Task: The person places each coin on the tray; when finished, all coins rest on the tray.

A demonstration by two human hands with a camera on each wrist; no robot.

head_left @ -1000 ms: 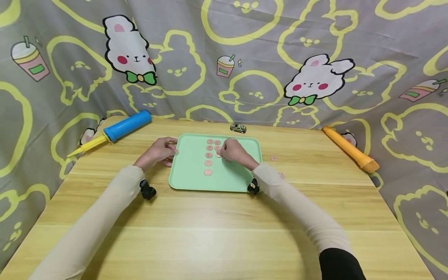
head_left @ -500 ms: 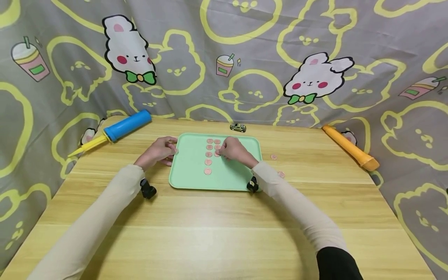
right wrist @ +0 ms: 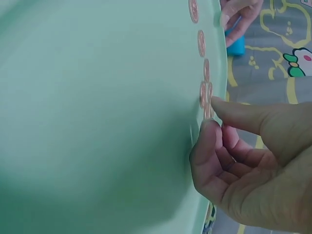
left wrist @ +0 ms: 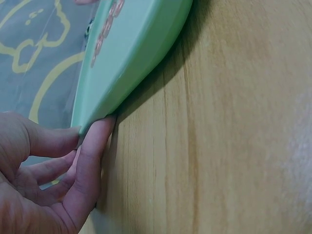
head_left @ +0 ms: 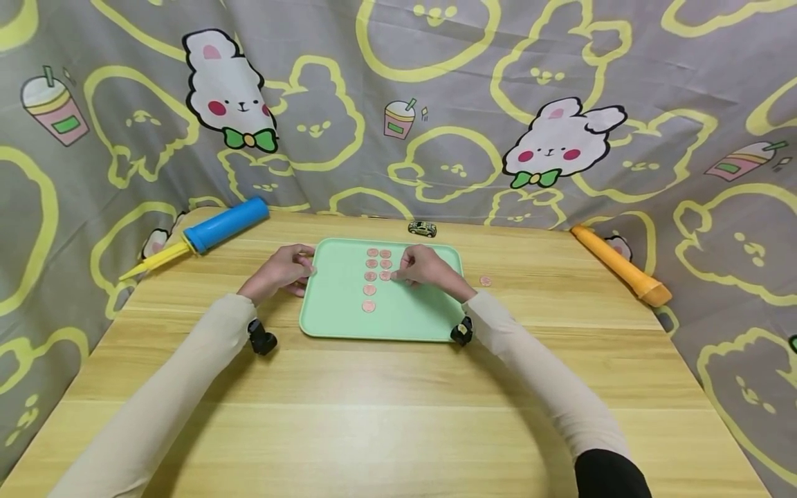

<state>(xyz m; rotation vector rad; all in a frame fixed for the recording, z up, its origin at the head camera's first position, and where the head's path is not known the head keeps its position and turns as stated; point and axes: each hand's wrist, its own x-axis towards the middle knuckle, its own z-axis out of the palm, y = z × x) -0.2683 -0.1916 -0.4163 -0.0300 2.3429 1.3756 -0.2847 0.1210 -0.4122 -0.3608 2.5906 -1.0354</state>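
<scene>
My left hand (head_left: 288, 268) grips the left rim of the light green tray (head_left: 336, 321); in the left wrist view its thumb (left wrist: 58, 141) lies on the rim and a finger is beneath it. Copper-coloured coins (head_left: 369, 290) lie flat on the tray in two columns, the left one longer. My right hand (head_left: 425, 267) is over the tray, its fingertips beside the nearest coin of the right column (head_left: 385, 275). In the right wrist view, thumb and index finger (right wrist: 207, 141) stand slightly apart near that coin (right wrist: 203, 95), with no coin plainly held.
Another coin (head_left: 485, 281) lies on the wooden table (head_left: 373, 415) right of the tray. A toy car (head_left: 422, 228) stands behind it. A blue and yellow pump (head_left: 227, 225) lies at the back left, an orange tube (head_left: 619, 266) at the right. A patterned curtain (head_left: 349, 83) hangs behind.
My right hand has drawn slightly to the right, uncovering the right column's nearest coin. Its forearm now hides a coin on the table. My left hand has stayed on the rim.
</scene>
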